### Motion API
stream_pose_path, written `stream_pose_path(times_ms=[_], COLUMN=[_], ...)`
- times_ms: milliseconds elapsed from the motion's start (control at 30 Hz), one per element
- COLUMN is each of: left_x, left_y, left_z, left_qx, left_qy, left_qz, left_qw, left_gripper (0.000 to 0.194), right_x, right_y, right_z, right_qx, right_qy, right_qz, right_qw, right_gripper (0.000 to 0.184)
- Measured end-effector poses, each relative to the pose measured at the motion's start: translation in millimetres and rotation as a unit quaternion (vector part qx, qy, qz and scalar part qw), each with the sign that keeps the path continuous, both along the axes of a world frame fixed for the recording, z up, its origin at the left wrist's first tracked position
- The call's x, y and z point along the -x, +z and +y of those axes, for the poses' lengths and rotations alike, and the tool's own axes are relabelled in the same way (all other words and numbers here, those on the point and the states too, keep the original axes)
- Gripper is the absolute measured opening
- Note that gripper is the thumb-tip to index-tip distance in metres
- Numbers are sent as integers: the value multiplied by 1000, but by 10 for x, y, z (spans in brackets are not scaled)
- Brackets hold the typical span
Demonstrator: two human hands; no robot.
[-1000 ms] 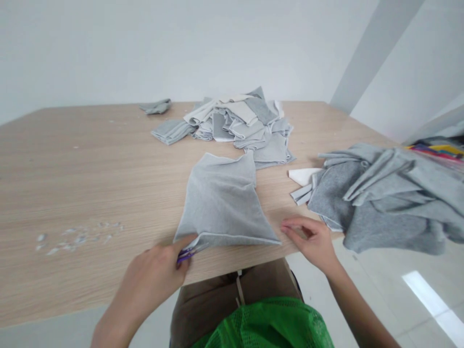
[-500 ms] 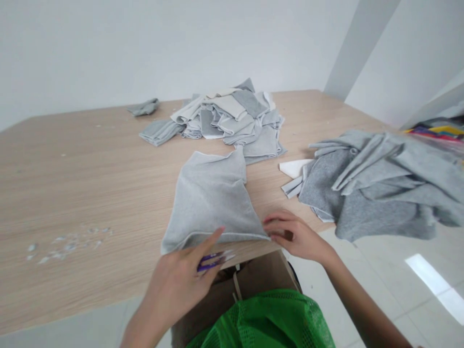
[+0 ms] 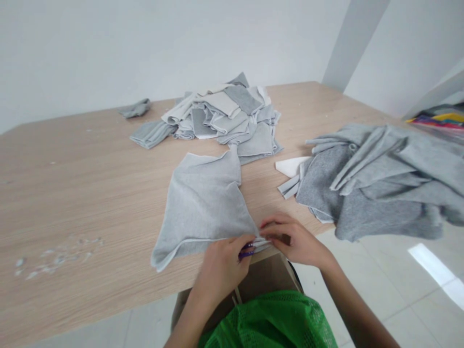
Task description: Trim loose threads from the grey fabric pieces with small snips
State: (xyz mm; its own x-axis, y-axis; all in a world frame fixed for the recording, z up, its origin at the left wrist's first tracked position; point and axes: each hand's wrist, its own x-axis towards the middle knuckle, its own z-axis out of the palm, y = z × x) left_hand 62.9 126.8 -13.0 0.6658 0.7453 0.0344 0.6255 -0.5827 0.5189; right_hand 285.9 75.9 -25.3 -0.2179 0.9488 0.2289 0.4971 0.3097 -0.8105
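Observation:
A flat grey cloth piece (image 3: 203, 203) lies near the front edge of the wooden table (image 3: 72, 193). My left hand (image 3: 223, 263) is closed on small purple-handled snips (image 3: 250, 248) whose tip meets the cloth's near right corner. My right hand (image 3: 293, 239) pinches that same corner, fingers pressed together just right of the snips. Both hands sit at the table's front edge.
A heap of folded grey and white cloth pieces (image 3: 221, 118) lies at the back middle. A larger rumpled grey pile (image 3: 380, 179) hangs over the table's right edge. Small cloth scraps (image 3: 54, 251) dot the front left. A green mesh garment (image 3: 268, 321) covers my lap.
My left hand slid with the snips from the cloth's near left corner to its near right corner. My right hand moved in and pinched that corner. The camera shifted slightly.

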Motion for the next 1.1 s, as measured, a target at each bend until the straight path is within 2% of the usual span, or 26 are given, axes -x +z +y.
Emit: stream_pose_path(times_ms=[133,267,400,533,767,1100], left_x=[58,65,61,76,105,109], left_y=[-97,-78,-17,-12,-48,-26], left_z=[-19,-40,-33,-30,-44,-44], left_qx=[44,82,123,141,131,131], left_qy=[63,103,128,138,148,133], left_qz=[-141,-206,-220,-229,-242,-275], left_qw=[987,970,959,953,950,943], left_gripper=[22,16,24,26,28,25], right_x=[56,203,333,419,554,543], right_y=[-1,-41,-46,-31,-70,-52], right_z=[0,53,130,163,165,170], right_qx=[5,-28,-60,-61,-50,-32], right_qy=[-13,-44,-46,-54,-75,-81], right_qz=[29,64,102,129,155,171], right_qw=[999,997,992,988,984,981], right_gripper=[42,41,24,12,13,15])
